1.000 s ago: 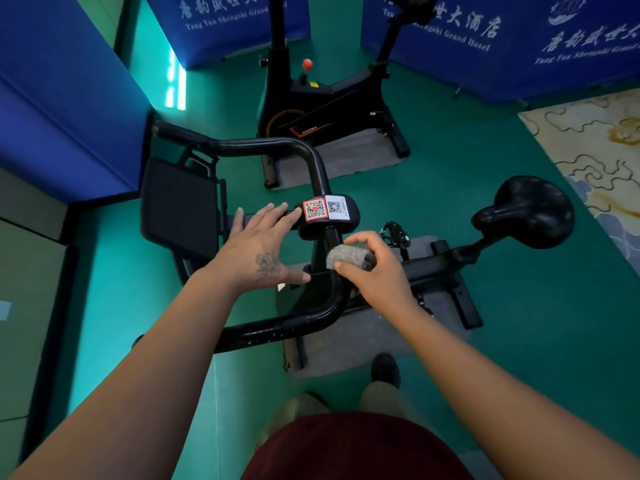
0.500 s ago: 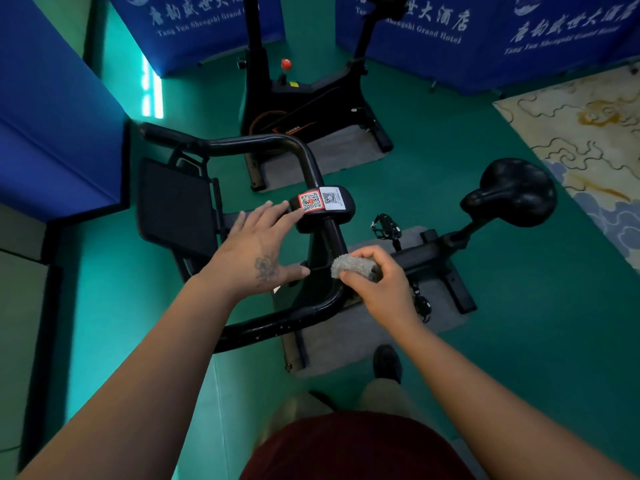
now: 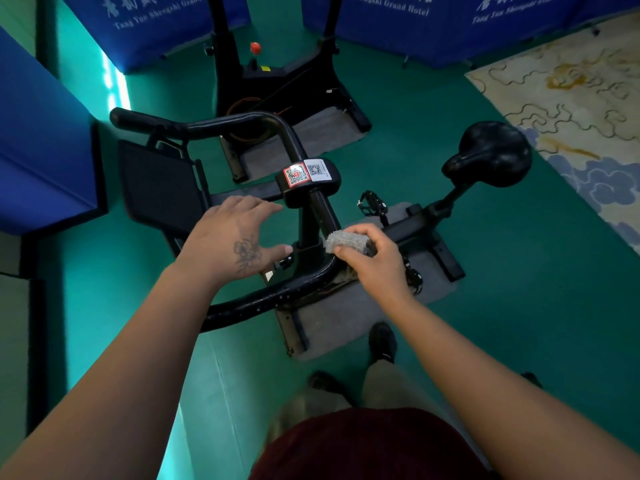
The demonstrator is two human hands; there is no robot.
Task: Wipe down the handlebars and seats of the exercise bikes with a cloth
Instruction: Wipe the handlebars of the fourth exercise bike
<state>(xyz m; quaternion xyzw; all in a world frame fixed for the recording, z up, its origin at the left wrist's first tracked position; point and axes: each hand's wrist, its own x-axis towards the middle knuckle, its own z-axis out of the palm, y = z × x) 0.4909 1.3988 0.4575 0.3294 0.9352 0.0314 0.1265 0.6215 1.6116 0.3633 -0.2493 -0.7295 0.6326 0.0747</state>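
Black handlebar (image 3: 277, 296), black seat (image 3: 491, 154). Grey nubby cloth (image 3: 346, 241). Red-and-white QR stickers (image 3: 306, 172). Teal floor (image 3: 519, 289). Blue banners (image 3: 450, 26), white lettering. Cream rug (image 3: 581, 98), gold and blue cloud swirls. Grey mat (image 3: 346, 323). Maroon shirt (image 3: 363, 448).

White lettering on the far blue banner (image 3: 433, 26) read "Grand Hotel", with Chinese characters above cut off by the frame edge. The far-left blue banner (image 3: 152, 19) read "Tang Yun Shengshi". Two QR-code stickers (image 3: 306, 172) sat on the near bike's handlebar clamp (image 3: 308, 188), their small print unreadable.
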